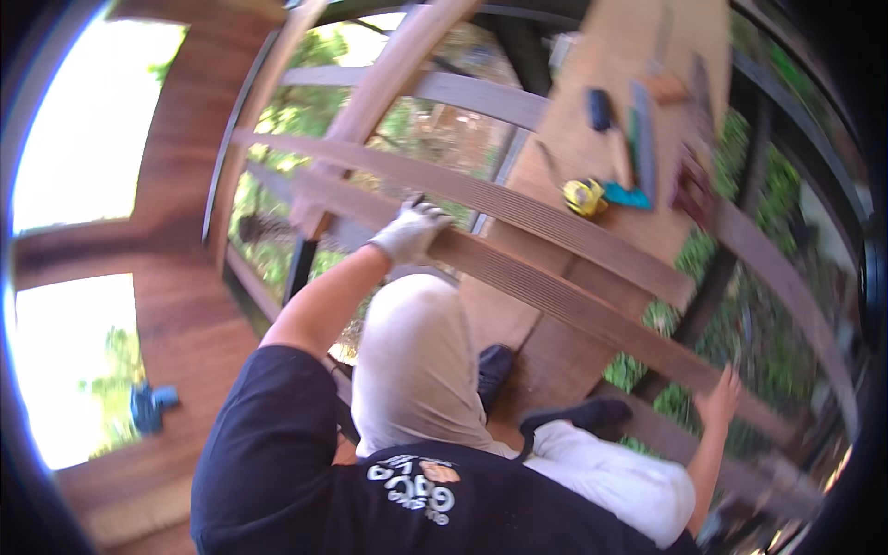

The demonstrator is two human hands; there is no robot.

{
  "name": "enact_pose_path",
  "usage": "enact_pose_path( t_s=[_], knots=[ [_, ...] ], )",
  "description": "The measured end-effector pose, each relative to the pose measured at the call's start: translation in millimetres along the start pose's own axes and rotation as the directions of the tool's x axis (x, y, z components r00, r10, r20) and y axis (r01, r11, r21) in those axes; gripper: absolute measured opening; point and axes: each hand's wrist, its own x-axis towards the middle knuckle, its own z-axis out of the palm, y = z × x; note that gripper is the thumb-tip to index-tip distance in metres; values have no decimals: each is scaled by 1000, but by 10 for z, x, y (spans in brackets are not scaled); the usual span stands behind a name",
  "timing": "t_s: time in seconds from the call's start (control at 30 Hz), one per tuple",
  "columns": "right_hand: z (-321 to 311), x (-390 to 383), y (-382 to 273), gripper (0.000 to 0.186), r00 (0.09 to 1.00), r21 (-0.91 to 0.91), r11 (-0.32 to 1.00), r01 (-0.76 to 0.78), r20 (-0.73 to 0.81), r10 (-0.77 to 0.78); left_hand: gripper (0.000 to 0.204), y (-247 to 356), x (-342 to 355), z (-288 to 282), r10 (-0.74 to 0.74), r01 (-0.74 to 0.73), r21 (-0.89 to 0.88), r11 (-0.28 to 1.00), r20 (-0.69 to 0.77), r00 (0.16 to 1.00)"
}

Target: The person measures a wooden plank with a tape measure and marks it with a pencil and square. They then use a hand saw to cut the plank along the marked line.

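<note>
My left hand (pixel 414 231), in a pale work glove with dark fingertips, is closed round the edge of a long brown decking board (pixel 573 301) with grooves along its face. Well to the right, my right hand (pixel 721 398) is closed on the same board close to its other end; that hand looks bare and somewhat blurred. The board runs slantwise in front of my knees. Just beyond it lies a second grooved decking board (pixel 499 203), roughly parallel, with a gap between the two.
On a wide plank (pixel 546 213) ahead lie a yellow tape measure (pixel 585 196), a black-headed hammer (pixel 599 111), a teal item (pixel 627 195), a wood block (pixel 667 90) and a red-handled saw (pixel 692 185). Greenery shows through frame gaps. A blue power tool (pixel 148 407) sits left.
</note>
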Motion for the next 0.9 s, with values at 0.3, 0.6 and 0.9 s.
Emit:
enact_pose_path(
  t_s=[0.3,0.6,0.9],
  knots=[
    [1253,733,-1632,63,909,131,899,418,-74,-411,96,-1242,-838,-833,-146,158,234,959,-67,987],
    [367,219,-2751,58,731,164,717,677,-260,-631,86,-1821,-996,-217,-677,698,375,610,-210,705],
    [-414,-10,-3990,58,516,337,390,857,-563,-646,100,-895,-586,-27,-147,194,51,980,-476,867]
  ],
)
